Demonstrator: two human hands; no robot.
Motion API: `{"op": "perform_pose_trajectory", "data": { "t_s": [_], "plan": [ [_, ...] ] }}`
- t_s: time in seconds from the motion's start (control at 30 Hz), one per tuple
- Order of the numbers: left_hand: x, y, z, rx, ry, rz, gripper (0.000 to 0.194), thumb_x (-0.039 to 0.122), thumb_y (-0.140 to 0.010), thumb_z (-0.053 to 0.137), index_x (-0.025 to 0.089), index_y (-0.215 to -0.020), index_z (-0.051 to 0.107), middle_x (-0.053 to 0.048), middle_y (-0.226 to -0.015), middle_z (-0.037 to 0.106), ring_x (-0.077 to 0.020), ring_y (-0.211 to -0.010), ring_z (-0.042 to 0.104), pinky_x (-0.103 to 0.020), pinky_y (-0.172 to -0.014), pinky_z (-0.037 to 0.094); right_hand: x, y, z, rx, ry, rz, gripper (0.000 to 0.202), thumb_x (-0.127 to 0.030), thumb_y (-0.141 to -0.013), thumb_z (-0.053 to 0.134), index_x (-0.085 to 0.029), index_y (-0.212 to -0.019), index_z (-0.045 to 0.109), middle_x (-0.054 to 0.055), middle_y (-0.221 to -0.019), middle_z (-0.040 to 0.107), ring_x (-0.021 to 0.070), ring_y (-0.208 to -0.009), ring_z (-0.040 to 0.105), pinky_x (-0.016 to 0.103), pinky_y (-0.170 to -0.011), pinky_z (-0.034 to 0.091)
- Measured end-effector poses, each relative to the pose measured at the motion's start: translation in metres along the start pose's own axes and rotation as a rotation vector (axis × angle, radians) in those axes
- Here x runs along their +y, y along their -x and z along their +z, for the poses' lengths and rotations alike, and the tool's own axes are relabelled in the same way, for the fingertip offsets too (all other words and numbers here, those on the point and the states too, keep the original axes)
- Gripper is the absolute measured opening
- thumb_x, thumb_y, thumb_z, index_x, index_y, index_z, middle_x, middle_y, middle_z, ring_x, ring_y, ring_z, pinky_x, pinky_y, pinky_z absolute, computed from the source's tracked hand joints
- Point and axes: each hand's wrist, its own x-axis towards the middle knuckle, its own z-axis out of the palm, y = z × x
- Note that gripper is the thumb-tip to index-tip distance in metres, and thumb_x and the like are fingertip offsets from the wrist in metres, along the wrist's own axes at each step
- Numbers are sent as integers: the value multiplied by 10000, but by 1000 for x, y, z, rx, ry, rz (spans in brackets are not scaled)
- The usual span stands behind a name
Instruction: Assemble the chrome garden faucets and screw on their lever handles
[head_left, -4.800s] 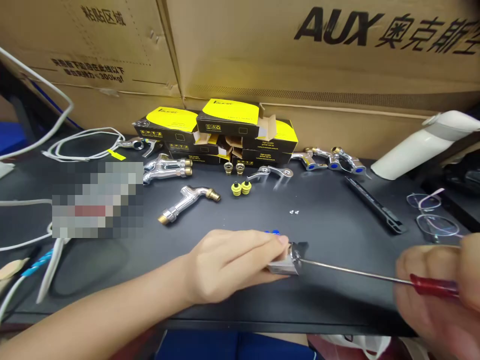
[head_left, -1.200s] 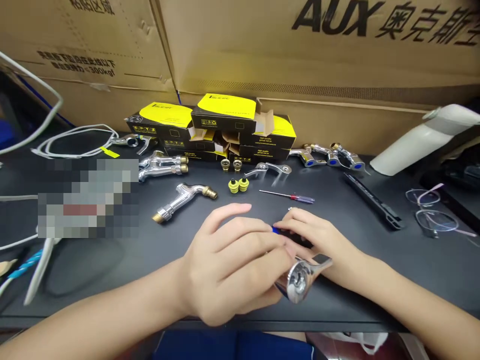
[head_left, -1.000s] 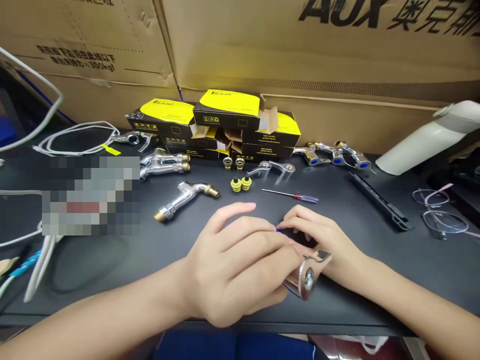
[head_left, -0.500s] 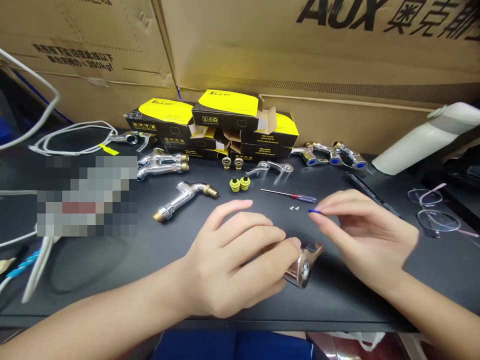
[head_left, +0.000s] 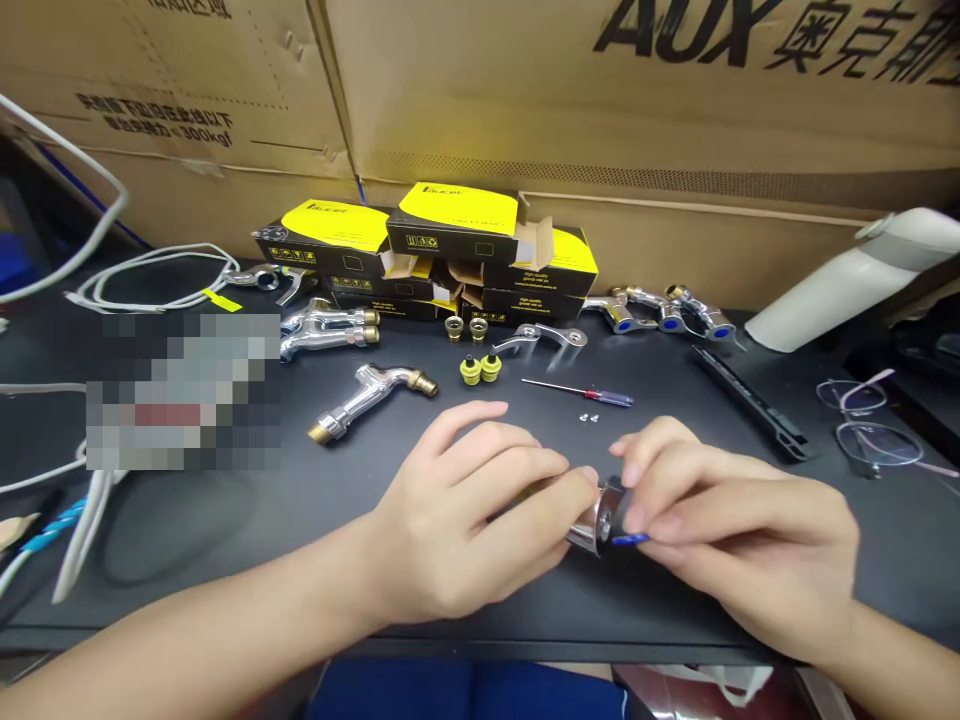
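Observation:
My left hand (head_left: pixel 480 520) is closed around a chrome faucet (head_left: pixel 589 530), and its fingers hide most of the body. The handle end points right, with a round recess facing my right hand (head_left: pixel 742 530). Between that hand's thumb and fingertips is a small blue cap (head_left: pixel 630 539), held just beside the recess; whether they touch I cannot tell. Beyond the hands lie a screwdriver (head_left: pixel 585 392) with a purple handle and two small screws (head_left: pixel 589 418). Another chrome faucet body (head_left: pixel 367 395) rests on the table to the left.
Yellow-and-black boxes (head_left: pixel 450 240) are stacked at the back. Before them stand brass fittings (head_left: pixel 466 328), yellow cartridges (head_left: pixel 480 369) and loose chrome handles (head_left: pixel 540 338). Finished-looking faucets (head_left: pixel 664 312), a black pen-like tool (head_left: pixel 750 400), eyeglasses (head_left: pixel 874 425) and a white bottle (head_left: pixel 847 280) are at right; cables (head_left: pixel 150 280) at left.
My right hand has moved down and towards the faucet, bringing the blue cap to its handle end. My left hand keeps its hold, nearly in the same place.

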Motion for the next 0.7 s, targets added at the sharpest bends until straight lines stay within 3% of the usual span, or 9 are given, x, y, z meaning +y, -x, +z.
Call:
{"op": "perform_pose_trajectory", "data": {
  "t_s": [0.27,0.37,0.43,0.57,0.7],
  "plan": [
    [0,0,-1,-19,10,27,214,231,-809,633,181,-1016,630,-10,-867,714,-114,-762,620,-345,-934,422,3,12,6,43,183,44,308,-119,-791,661,-320,-1019,711,53,-896,679,215,-843,641,416,-756,556],
    [2,0,-1,-25,88,-17,302,285,-799,653,135,-1057,606,-22,-770,689,-127,-691,597,-345,-836,463,5,14,4,-17,282,-24,312,-281,-790,698,-337,-1097,680,78,-1040,677,251,-948,644,448,-837,544],
    [2,0,1,-11,155,-64,348,297,-797,658,119,-1087,582,-17,-701,653,-134,-656,565,-332,-752,474,6,14,5,-68,295,-77,466,-376,-750,732,-309,-1199,627,110,-1179,642,275,-1019,635,443,-868,541],
    [-4,3,8,2,231,-136,356,309,-809,651,131,-1103,557,-3,-656,592,-145,-662,516,-298,-654,447,7,11,11,-94,258,-38,597,-216,-764,728,-262,-1323,523,124,-1350,533,260,-1128,604,376,-904,545],
    [-10,5,13,-19,293,-159,372,303,-839,618,105,-1145,542,3,-657,556,-128,-624,458,-263,-617,424,15,12,16,-10,136,59,550,-100,-755,704,-295,-1256,584,96,-1339,547,263,-1142,598,407,-918,541]
  ]
}}
